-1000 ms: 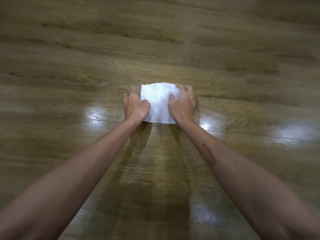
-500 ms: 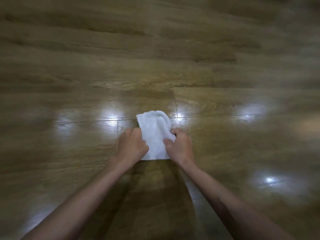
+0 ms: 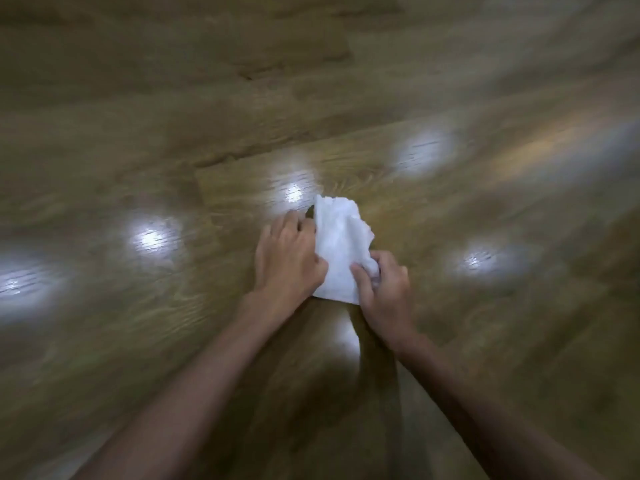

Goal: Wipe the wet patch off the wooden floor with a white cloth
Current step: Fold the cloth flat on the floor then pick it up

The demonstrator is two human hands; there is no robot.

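We hold the white cloth [image 3: 341, 251] between both hands on the wooden floor [image 3: 173, 341], near the middle of the view. Our left hand [image 3: 287, 256] lies along the cloth's left edge, thumb on the fabric; its fingers [image 3: 277, 230] are bent over that edge, though we cannot tell whether they pinch it or only press. Our right hand [image 3: 384, 289] bunches the cloth's near right corner, fingers [image 3: 391, 268] curled tight with fabric gathered under them and the thumb laid across the top.

Half a second ago the cloth lay flatter and squarer; now its far end is rumpled and leans to the right, and the right hand has gathered more of it.

Bare boards stretch out on every side of the cloth, with bright light reflections [image 3: 150, 237] scattered to the left, ahead and to the right. Motion blur hides any wet patch.
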